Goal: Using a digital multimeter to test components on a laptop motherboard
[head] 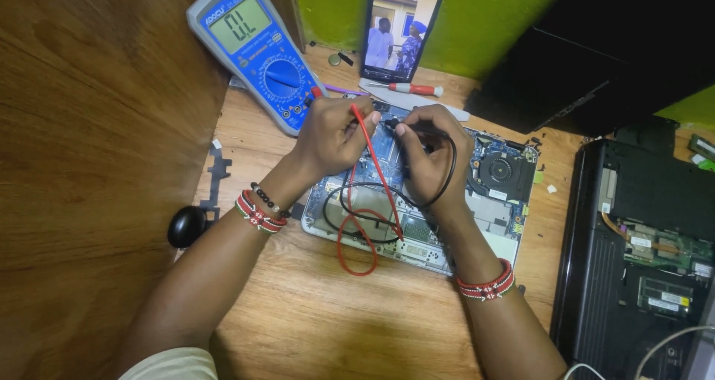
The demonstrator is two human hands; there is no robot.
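A: Hands?
B: Left hand [331, 138] pinched on the red probe [376, 168]; right hand [432, 153] closed on the black probe [412, 130]. Both hover close together over the circuit board [495, 201].

A: Probe orientation?
B: Red probe's long axis runs diagonally, from the left hand down toward the board's near edge. Black probe mostly hidden; axis cannot be told.

A: Which hand sits nearer the board's fan [497, 170]?
B: Right. The red and black wires [357, 235] loop over the board's near-left part.

A: Surroundings?
B: Blue meter [257, 48] beyond the board's left corner; phone [402, 26] and screwdriver [406, 88] behind it.
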